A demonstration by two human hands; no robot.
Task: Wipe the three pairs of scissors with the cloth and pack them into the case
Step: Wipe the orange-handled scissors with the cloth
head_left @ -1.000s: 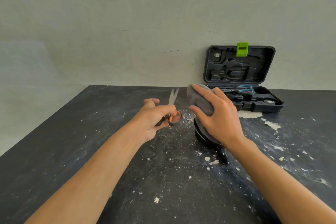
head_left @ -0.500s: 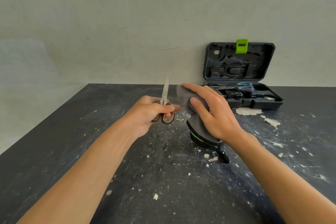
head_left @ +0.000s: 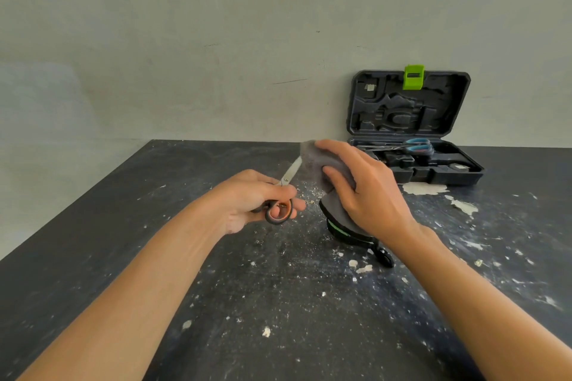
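Gripping orange-handled scissors [head_left: 280, 199] by the loops left-handed [head_left: 247, 201], right hand [head_left: 365, 187] clutching soft cloth [head_left: 322, 167] around stiff, probably sharp blades.

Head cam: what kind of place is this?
Probably a workshop or renovation workspace. A dark worktop speckled with plaster or paint flecks stands against a bare grey wall, and an open moulded tool case with a green latch sits at the back.

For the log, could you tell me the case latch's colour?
Bright green latch, head view.
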